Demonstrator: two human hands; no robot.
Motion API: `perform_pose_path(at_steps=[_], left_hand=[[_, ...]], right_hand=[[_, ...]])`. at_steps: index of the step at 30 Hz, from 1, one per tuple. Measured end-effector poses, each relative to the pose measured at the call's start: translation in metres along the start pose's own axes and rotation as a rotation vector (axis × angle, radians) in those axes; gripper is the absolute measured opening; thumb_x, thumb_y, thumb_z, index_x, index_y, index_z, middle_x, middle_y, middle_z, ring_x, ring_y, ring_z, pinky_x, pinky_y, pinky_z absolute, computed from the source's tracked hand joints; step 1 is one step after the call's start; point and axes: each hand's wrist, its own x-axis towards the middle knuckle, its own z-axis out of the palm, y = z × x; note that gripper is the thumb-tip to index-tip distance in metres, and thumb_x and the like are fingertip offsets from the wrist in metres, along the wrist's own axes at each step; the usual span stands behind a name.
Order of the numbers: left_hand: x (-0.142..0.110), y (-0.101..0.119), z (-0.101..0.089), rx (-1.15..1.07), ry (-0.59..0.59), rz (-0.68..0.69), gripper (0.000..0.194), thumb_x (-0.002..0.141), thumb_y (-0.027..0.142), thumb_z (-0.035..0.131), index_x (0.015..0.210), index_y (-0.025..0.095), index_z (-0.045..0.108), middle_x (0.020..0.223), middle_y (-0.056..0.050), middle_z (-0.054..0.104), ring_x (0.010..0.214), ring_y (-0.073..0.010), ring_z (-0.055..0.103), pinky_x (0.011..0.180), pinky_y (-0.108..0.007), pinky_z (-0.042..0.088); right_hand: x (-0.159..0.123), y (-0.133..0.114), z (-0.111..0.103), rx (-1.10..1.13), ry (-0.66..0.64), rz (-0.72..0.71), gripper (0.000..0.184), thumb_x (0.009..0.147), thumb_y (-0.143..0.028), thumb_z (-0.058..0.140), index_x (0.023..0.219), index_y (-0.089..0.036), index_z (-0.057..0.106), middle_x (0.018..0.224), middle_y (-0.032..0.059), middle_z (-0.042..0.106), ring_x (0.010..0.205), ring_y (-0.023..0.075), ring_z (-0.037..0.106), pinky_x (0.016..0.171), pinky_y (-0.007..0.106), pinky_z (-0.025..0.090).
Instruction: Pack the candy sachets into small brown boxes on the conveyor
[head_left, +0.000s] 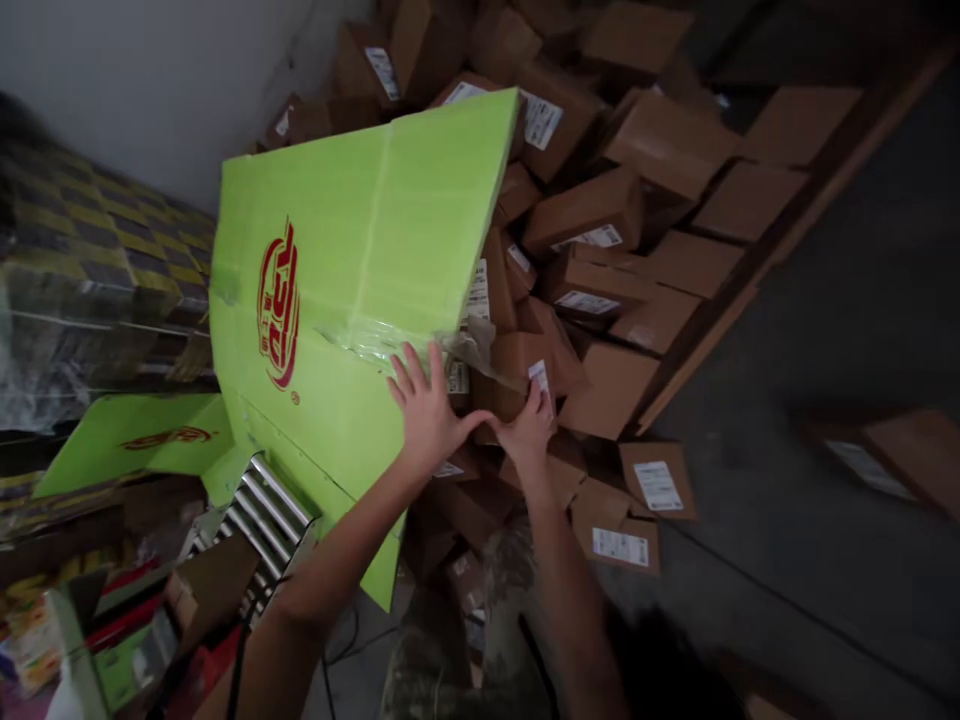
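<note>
My left hand (429, 412) is open, its fingers spread at the lower right edge of a large green board (322, 250) with red lettering. Crumpled clear tape (375, 342) sticks to the board and trails off its edge towards my right hand (527, 428). That hand's thumb stretches out to meet my left thumb, well apart from its index finger. The index fingertip lies against a white label (540, 378) on the brown boxes. Between and just beyond my hands is a cardboard box (499, 400), partly covered by them. Whether the right fingertips touch the tape is unclear.
Many labelled cardboard boxes (592, 215) are heaped beyond the board, along a brown edge (712, 340). A roller conveyor (266, 515) and a smaller green flap (135, 440) stand at left. Stacked wrapped cartons (90, 250) line the wall. A loose box (900, 455) lies on the right floor.
</note>
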Motion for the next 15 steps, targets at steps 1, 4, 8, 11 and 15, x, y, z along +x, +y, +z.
perform_pose_path(at_steps=[1,4,8,11,15], left_hand=[[0.005,0.013,0.005,0.017,-0.005,-0.021,0.105,0.078,0.054,0.073,0.159,0.017,0.017,0.166,-0.019,-0.005,0.150,-0.0462,-0.012,0.117,-0.073,0.005],[0.020,0.014,0.005,-0.005,-0.001,-0.051,0.089,0.084,0.022,0.061,0.160,0.016,0.014,0.167,-0.018,0.002,0.153,-0.0411,-0.001,0.121,-0.066,0.016],[0.016,-0.011,-0.032,-0.082,0.022,0.000,0.100,0.076,0.014,0.059,0.161,0.021,0.006,0.164,-0.012,0.025,0.152,-0.0316,0.025,0.122,-0.048,0.032],[0.007,-0.016,-0.061,-0.155,0.119,-0.018,0.104,0.074,0.018,0.064,0.160,0.024,0.005,0.156,-0.010,0.042,0.140,-0.0275,0.046,0.112,-0.040,0.047],[0.006,-0.019,-0.068,-0.172,0.288,0.038,0.102,0.070,0.028,0.077,0.156,0.018,0.022,0.150,-0.013,0.048,0.133,-0.0248,0.053,0.112,-0.038,0.046]], right_hand=[[0.007,0.004,-0.001,0.044,-0.039,0.050,0.122,0.065,-0.065,0.074,0.156,-0.008,0.018,0.155,0.0305,0.029,0.144,0.0426,0.030,0.114,0.060,0.031],[0.032,0.033,-0.012,0.173,-0.226,0.118,0.128,0.056,-0.061,0.079,0.156,-0.010,0.018,0.159,0.0281,0.021,0.149,0.0394,0.022,0.118,0.055,0.028],[0.059,0.094,-0.015,0.609,-0.369,0.051,0.106,0.065,-0.062,0.070,0.152,-0.018,0.029,0.152,0.0192,0.040,0.141,0.0284,0.040,0.111,0.044,0.040],[0.074,0.131,-0.001,0.927,-0.333,0.229,0.083,0.066,-0.065,0.067,0.133,-0.018,0.050,0.119,0.0114,0.064,0.110,0.0229,0.062,0.096,0.038,0.050],[0.086,0.149,0.018,1.052,-0.465,0.370,0.060,0.061,-0.066,0.075,0.099,-0.021,0.066,0.103,0.0050,0.070,0.096,0.0218,0.066,0.087,0.035,0.054]])
